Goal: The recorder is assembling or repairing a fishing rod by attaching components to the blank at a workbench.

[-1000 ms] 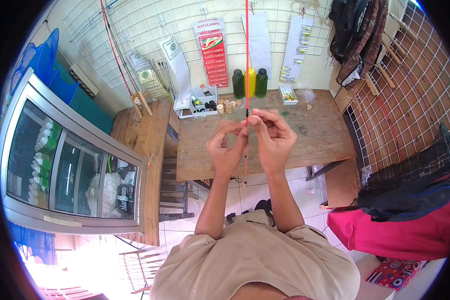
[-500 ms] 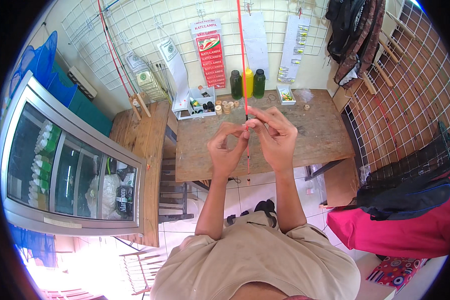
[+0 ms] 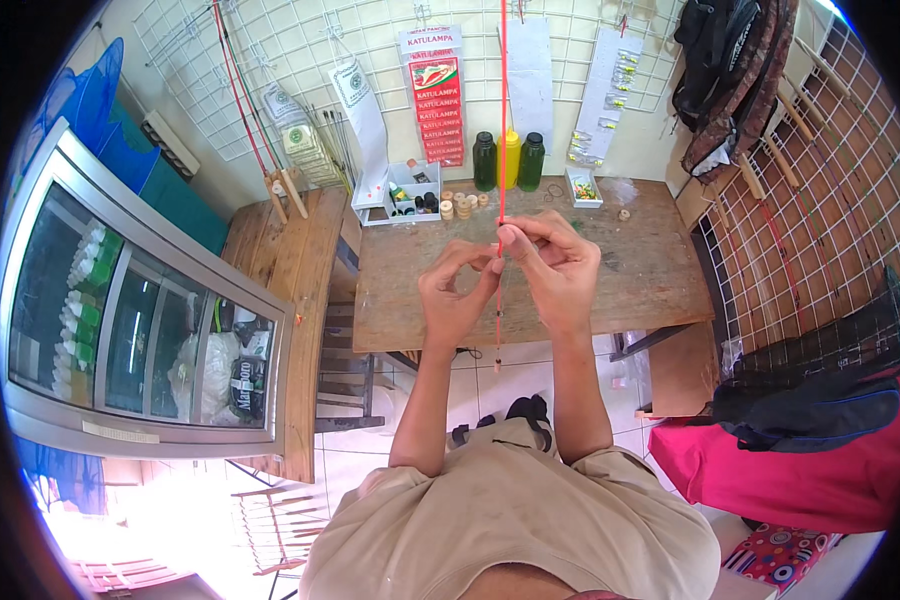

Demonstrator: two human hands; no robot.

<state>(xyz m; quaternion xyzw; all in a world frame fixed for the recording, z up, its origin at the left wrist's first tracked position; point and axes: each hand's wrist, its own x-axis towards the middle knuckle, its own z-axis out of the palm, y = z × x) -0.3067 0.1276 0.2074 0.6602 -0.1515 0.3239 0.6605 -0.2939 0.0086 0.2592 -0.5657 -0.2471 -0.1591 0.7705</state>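
Note:
A thin red fishing rod runs up from between my hands past the top of the view, its narrow lower part ending in a small pale tip. My left hand pinches the rod between thumb and index finger. Just above and to the right, my right hand pinches it too, its thumb lying against the shaft. My fingertips hide the part of the rod they grip. Both hands are held up over the wooden table.
At the table's back stand a white box with small bottles, several wooden spools, two dark green bottles, a yellow bottle and a small white tray. A glass cabinet is at left; bags hang at right.
My right index finger, stretched out before, has curled in, and the right thumb now presses on the rod. My left hand keeps its pinch. The whole view has shifted slightly.

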